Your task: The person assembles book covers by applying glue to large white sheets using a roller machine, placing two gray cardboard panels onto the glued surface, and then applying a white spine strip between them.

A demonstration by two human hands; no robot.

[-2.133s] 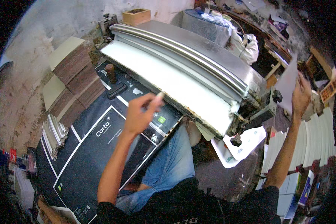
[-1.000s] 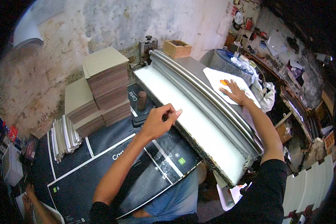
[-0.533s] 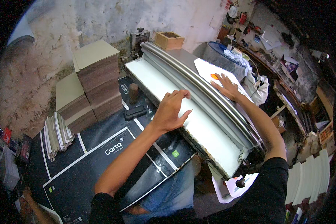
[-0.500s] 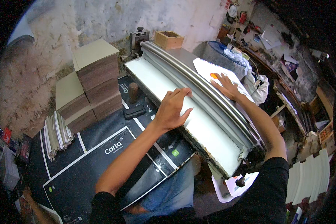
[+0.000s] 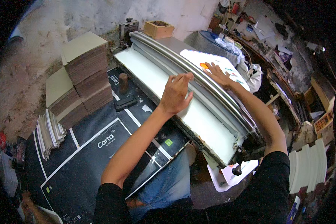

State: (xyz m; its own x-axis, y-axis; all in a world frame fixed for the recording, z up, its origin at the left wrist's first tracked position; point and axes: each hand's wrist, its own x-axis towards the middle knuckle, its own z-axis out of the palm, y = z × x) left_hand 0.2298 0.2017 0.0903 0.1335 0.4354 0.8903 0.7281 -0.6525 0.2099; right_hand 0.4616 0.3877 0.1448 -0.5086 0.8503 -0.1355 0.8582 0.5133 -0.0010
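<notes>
Behind the steel roller (image 5: 153, 42), the printed sheet (image 5: 212, 59), previously held at right, now lies beneath the spread right hand (image 5: 221, 76); left hand (image 5: 177, 93), fingers curled, thumb apart, near the roller; black mat (image 5: 86, 164) bears white lettering (image 5: 106, 141).

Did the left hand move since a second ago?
Yes. Judged against the metal roller, the left hand has moved closer to it, away from the near edge of the white trough.

On the roller machine (image 5: 207, 102) along the tabletop's (image 5: 82, 164) right edge, a sheet (image 5: 212, 59) lay behind the roller (image 5: 229, 102); board stacks (image 5: 86, 63) stood left.
</notes>
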